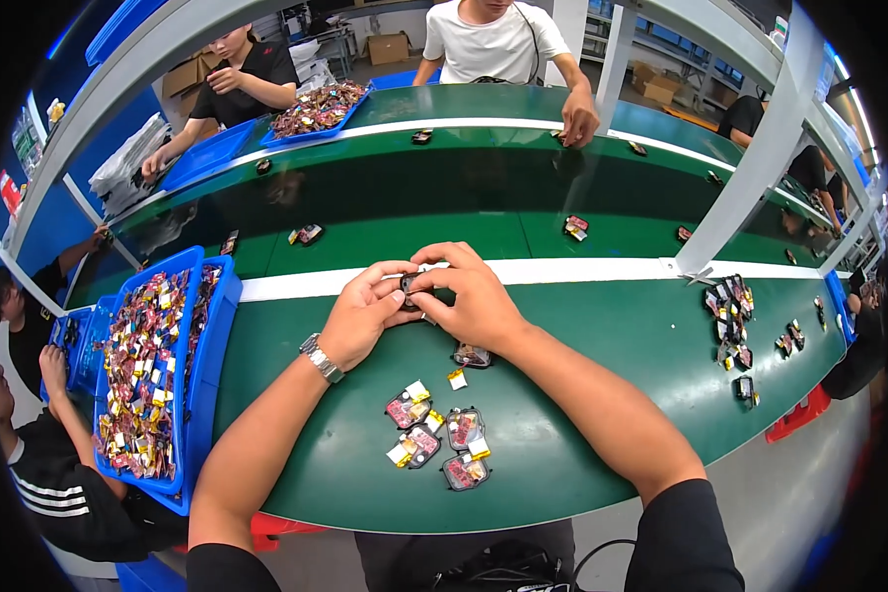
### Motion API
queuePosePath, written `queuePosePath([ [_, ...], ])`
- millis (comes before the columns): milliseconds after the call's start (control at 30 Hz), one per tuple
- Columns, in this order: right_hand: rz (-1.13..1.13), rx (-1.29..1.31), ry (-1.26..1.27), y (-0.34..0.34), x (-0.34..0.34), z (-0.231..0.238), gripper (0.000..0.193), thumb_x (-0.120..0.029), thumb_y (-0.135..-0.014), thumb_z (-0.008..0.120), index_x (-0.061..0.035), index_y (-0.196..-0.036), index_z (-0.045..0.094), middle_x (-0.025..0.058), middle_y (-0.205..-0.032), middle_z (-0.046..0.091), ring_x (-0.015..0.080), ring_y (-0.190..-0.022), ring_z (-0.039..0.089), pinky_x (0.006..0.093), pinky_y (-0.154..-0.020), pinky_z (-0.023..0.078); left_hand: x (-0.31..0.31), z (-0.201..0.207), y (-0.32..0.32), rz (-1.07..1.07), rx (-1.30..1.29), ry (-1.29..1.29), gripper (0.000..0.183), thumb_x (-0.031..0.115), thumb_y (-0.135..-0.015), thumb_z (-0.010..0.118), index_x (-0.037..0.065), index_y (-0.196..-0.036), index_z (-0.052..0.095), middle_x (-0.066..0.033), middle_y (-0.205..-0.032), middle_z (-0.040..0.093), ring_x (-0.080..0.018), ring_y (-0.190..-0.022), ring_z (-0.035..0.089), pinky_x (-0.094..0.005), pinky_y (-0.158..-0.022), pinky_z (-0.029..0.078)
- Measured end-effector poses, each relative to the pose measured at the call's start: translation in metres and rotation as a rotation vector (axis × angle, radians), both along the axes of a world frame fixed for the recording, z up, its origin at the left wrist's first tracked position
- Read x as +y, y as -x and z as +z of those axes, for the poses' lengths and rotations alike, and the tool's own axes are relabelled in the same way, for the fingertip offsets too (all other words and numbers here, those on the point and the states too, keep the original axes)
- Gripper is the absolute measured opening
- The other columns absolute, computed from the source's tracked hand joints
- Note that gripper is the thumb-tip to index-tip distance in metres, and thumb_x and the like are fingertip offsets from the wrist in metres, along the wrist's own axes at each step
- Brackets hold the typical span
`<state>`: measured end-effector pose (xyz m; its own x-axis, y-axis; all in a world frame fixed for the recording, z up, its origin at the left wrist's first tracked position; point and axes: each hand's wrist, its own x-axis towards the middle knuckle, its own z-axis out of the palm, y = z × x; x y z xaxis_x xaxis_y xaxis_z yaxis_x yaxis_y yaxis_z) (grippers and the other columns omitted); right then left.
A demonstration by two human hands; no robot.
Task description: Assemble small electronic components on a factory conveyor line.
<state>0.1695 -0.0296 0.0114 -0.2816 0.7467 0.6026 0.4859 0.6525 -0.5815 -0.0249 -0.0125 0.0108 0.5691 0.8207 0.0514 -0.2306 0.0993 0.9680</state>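
Observation:
Both my hands meet over the near green table, next to the white strip. My left hand [363, 314] is closed on one side of a small black plastic housing [408, 284]. My right hand [472, 304] pinches the same housing from the other side, and the fingers hide most of it. Just below my right hand lies a dark housing [472, 355], partly covered by it. A small yellow-and-white piece [457, 379] rests nearby. Closer to me are several open black housings [464, 429] with red circuit boards and yellow-and-white pieces in or beside them.
Blue trays [193, 395] heaped with red-board parts stand at my left. Beyond the white strip [582, 270], a green conveyor [444, 219] carries scattered housings. More parts [728, 318] lie on the right. Pale posts [750, 148] rise from the line. Co-workers sit opposite and at both sides.

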Motion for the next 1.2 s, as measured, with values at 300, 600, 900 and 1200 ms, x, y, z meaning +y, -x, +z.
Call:
queuePosePath([
  [300, -0.006, 0.004, -0.04, -0.006, -0.004, -0.002, 0.012, -0.01, -0.078, 0.07, -0.0073, -0.09, 0.072, 0.0085, -0.116, 0.059, 0.0278, -0.112, 0.053, 0.0374, -0.092, 0.049, 0.003, -0.006, -0.007, -0.029, -0.061, 0.034, 0.034, 0.004, -0.098, 0.048, 0.002, -0.132, 0.046, -0.0105, -0.117, 0.061, -0.0192, -0.109, 0.062, -0.0361, -0.097, 0.052],
  [600, -0.033, 0.072, -0.292, 0.017, 0.004, -0.013, 0.009, -0.007, -0.068, 0.069, -0.0021, -0.076, 0.069, 0.0115, -0.112, 0.057, 0.0301, -0.111, 0.052, 0.0391, -0.091, 0.047, 0.01, -0.015, 0.01, 0.099, 0.013, -0.003, 0.041, 0.014, -0.095, 0.058, 0.003, -0.132, 0.045, -0.0051, -0.107, 0.063, -0.0121, -0.095, 0.063, -0.0277, -0.084, 0.056],
  [900, -0.054, 0.189, -0.222, 0.014, 0.007, -0.025, 0.007, -0.002, -0.065, 0.069, -0.0006, -0.072, 0.068, 0.0129, -0.109, 0.057, 0.0306, -0.107, 0.051, 0.0379, -0.087, 0.048, 0.014, -0.026, 0.002, 0.102, -0.016, -0.023, 0.045, 0.014, -0.095, 0.058, 0.004, -0.135, 0.04, -0.0079, -0.115, 0.061, -0.0137, -0.102, 0.062, -0.0287, -0.089, 0.054],
  [1200, 0.022, 0.237, -0.173, 0.015, 0.006, -0.018, 0.008, 0.0, -0.064, 0.067, -0.0008, -0.071, 0.07, 0.0132, -0.112, 0.058, 0.0317, -0.111, 0.05, 0.0384, -0.092, 0.046, 0.016, -0.032, 0.001, 0.176, 0.01, -0.061, 0.043, 0.021, -0.095, 0.061, 0.008, -0.133, 0.044, -0.0019, -0.107, 0.06, -0.0088, -0.097, 0.06, -0.0236, -0.084, 0.054],
])
